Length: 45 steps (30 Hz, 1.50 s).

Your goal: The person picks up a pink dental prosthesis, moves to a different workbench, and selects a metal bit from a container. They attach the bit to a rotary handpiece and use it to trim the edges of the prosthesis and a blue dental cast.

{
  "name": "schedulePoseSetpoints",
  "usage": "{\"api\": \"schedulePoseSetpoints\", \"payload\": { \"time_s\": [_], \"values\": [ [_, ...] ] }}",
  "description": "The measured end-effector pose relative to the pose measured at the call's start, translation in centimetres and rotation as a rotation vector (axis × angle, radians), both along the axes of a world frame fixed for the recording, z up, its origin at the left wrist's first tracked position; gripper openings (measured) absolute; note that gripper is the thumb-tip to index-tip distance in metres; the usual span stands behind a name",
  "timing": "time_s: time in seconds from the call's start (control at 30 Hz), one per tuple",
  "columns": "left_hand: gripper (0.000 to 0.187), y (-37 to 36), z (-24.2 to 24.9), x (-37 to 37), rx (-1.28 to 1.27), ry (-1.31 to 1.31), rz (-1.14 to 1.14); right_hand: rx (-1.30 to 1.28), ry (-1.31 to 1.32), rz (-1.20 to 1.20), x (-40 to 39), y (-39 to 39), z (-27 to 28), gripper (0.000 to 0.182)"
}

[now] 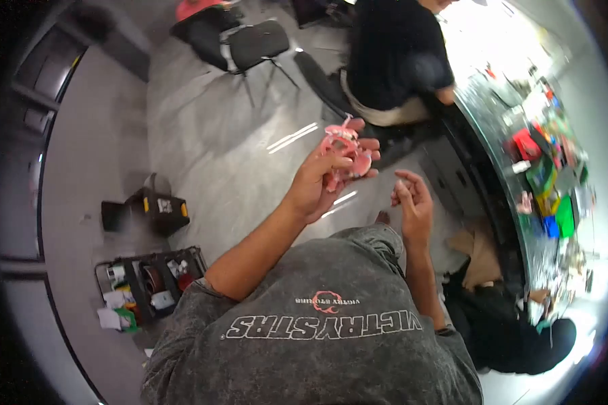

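Several pink plastic-like pieces (341,143) lie in my left hand (317,175), with a pale row like denture teeth along one of them. The thumb presses over the pieces while the other fingers support them from beneath and from the right side. My right hand (415,202) hangs in the air to the right, apart from the pieces. Its fingers are curled in and the thumb is close against the index finger. Whether something small sits between them cannot be made out.
A person in a black top (402,61) is ahead at a long cluttered workbench (490,145). Another person in black (500,317) is at lower right. A black chair (260,44) stands ahead left. A toolbox (162,209) and a loaded cart (152,287) stand left.
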<state>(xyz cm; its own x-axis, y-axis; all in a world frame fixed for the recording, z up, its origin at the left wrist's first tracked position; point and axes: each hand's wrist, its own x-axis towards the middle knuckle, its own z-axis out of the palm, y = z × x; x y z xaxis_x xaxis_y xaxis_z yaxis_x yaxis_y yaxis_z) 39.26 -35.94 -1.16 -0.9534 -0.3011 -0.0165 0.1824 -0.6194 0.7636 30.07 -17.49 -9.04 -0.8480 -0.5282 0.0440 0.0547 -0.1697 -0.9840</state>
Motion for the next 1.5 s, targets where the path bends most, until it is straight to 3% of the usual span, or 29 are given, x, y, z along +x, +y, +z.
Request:
{"api": "schedulePoseSetpoints", "payload": {
  "time_s": [0.07,0.2,0.33,0.4,0.47,0.57,0.6,0.63,0.67,0.7,0.77,0.87,1.0,1.17,1.23,1.27,1.3,1.33,1.37,1.4,1.43,1.47,1.5],
  "values": [
    [0.056,-3.3,0.5,2.9,0.234,0.049,-0.04,0.07,-0.026,0.119,1.3,-3.9,0.0,0.023],
    [0.058,-8.1,1.3,7.1,0.3,0.085,0.106,0.125,-0.042,0.355,2.7,-10.0,1.0,0.023],
    [0.06,-14.2,-2.9,9.8,0.253,0.06,0.272,0.37,0.143,0.548,1.2,-17.0,-1.9,0.026],
    [0.059,-18.2,-6.3,11.6,0.186,-0.141,0.322,0.476,0.261,0.622,0.4,-20.4,-4.3,0.029],
    [0.054,-21.8,-11.2,14.2,0.244,-0.327,0.489,0.818,0.565,0.849,0.5,-24.7,-5.8,0.033],
    [0.038,-25.2,-21.6,21.7,0.17,-0.701,0.73,0.785,0.508,0.968,1.5,-32.9,-7.3,0.034],
    [0.031,-25.6,-25.4,25.5,-0.02,-0.821,0.735,0.781,0.508,0.982,2.1,-35.7,-7.7,0.034],
    [0.022,-25.0,-38.9,33.0,-0.505,-1.006,0.733,0.727,0.517,1.041,2.6,-38.8,-7.9,0.033],
    [0.024,-24.5,-37.8,36.2,-0.261,-1.297,0.605,0.668,0.534,1.09,2.8,-42.3,-7.8,0.033],
    [0.031,-22.7,-41.0,41.2,0.41,-1.217,0.808,0.666,0.538,1.091,3.0,-45.7,-7.0,0.033],
    [0.055,-17.2,-40.9,47.0,0.79,-1.376,1.133,0.578,0.661,1.21,3.4,-51.0,-4.7,0.033],
    [0.061,-10.9,-39.4,50.4,1.136,-0.842,1.287,0.449,0.665,1.233,3.0,-57.0,-1.5,0.033],
    [0.059,-14.2,-39.5,47.2,1.108,-1.059,1.273,0.445,0.723,1.212,0.2,-62.9,-1.7,0.036],
    [0.059,-31.0,-43.1,40.0,0.709,-1.107,0.987,0.718,0.913,0.996,-6.1,-64.9,-7.6,0.036],
    [0.059,-40.5,-43.6,36.7,0.37,-1.027,0.895,0.844,0.928,0.917,-8.5,-64.8,-9.1,0.036],
    [0.059,-45.4,-43.5,35.3,0.09,-0.804,0.914,0.949,0.846,0.919,-9.5,-64.6,-9.4,0.037],
    [0.053,-52.4,-47.4,33.0,0.482,-1.101,1.087,1.047,0.76,0.914,-10.8,-65.0,-9.5,0.038],
    [0.045,-60.4,-39.8,27.1,0.682,-1.039,1.198,1.061,0.748,0.88,-12.4,-65.8,-9.3,0.038],
    [0.049,-67.3,-41.4,27.8,0.514,-0.809,0.833,1.077,0.66,0.826,-13.4,-65.7,-9.0,0.038],
    [0.046,-73.8,-39.3,24.0,0.128,-0.935,0.866,1.091,0.564,0.775,-13.9,-65.5,-8.5,0.037],
    [0.038,-79.5,-39.1,21.0,0.059,-0.796,1.065,1.124,0.522,0.697,-14.7,-66.1,-6.4,0.038],
    [0.034,-86.9,-37.8,18.6,-0.185,-0.902,0.937,1.128,0.49,0.673,-15.2,-66.1,-6.6,0.038],
    [0.031,-93.0,-34.8,15.2,-0.051,-0.741,0.87,1.084,0.401,0.579,-16.1,-66.1,-6.8,0.039]
  ]
}}
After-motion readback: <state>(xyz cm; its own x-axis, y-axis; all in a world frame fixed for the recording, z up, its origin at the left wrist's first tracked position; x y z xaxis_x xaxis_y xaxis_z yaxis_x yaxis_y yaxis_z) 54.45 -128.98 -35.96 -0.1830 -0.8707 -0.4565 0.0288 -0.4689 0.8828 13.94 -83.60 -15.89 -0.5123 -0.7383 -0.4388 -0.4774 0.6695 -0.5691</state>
